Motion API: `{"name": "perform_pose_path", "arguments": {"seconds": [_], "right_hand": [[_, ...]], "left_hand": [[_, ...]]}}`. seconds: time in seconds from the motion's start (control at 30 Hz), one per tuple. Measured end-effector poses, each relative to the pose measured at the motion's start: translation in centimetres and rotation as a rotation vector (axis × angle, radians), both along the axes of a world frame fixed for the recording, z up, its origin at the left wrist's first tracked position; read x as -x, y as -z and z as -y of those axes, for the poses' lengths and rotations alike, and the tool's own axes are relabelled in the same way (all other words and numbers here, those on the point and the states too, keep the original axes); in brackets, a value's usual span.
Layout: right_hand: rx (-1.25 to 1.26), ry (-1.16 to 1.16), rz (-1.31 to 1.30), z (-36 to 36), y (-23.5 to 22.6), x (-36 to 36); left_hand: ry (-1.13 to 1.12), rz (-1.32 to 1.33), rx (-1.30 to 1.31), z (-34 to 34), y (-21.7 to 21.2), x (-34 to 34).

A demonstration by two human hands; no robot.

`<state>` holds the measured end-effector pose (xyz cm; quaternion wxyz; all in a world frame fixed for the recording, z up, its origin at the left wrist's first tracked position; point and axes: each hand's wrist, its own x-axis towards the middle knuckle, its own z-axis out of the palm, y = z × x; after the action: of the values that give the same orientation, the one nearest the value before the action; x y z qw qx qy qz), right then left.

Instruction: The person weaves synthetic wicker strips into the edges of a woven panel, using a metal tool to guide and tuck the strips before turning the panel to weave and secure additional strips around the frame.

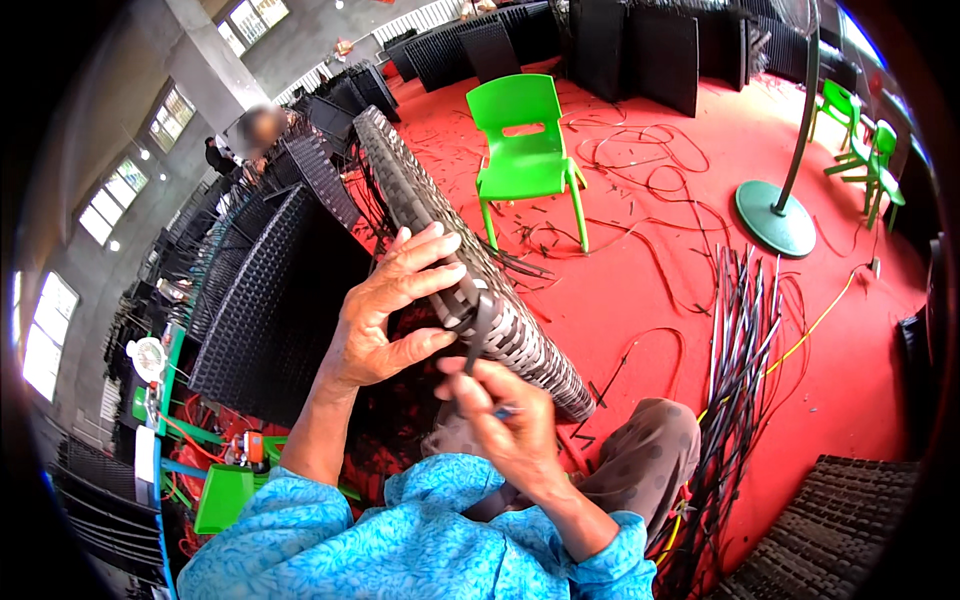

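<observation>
A long grey-brown woven wicker panel point(540, 355) stands slanted in front of me, its thick woven edge facing up. My left hand point(390, 305) rests on it with thumb and fingers spread apart, fingertips on the weave. A dark flat strip point(483, 322) loops out of the edge between my hands. Just below, my right hand point(505, 415) is closed, pinching the strip near its lower end. A small blue bit point(503, 412) shows at that hand, too small to name. The panel's underside is hidden by my hands.
A green chair point(522, 140) stands beyond the panel on the red floor. Loose dark strips point(735, 350) lie in a bundle at right, near a fan stand's round base point(775, 218). Black woven pieces point(260, 310) stand at left; another person point(260, 130) is behind them.
</observation>
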<state>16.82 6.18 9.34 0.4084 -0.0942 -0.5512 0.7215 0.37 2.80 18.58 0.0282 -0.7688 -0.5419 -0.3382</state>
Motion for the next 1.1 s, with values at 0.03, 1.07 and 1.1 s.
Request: {"name": "perform_pose_path", "arguments": {"seconds": [0.03,1.07,1.1], "right_hand": [[-0.054,-0.013,0.006,-0.1,-0.4,-0.4],[-1.252,0.771,0.975,-6.4,-8.9,-9.4],[-1.251,0.765,0.976,-6.6,-9.0,-9.3]], "left_hand": [[-0.006,0.01,-0.012,0.1,-0.1,-0.1],[0.315,-0.03,-0.127,-9.0,0.0,2.6],[0.312,-0.027,-0.124,-9.0,0.0,2.7]]}}
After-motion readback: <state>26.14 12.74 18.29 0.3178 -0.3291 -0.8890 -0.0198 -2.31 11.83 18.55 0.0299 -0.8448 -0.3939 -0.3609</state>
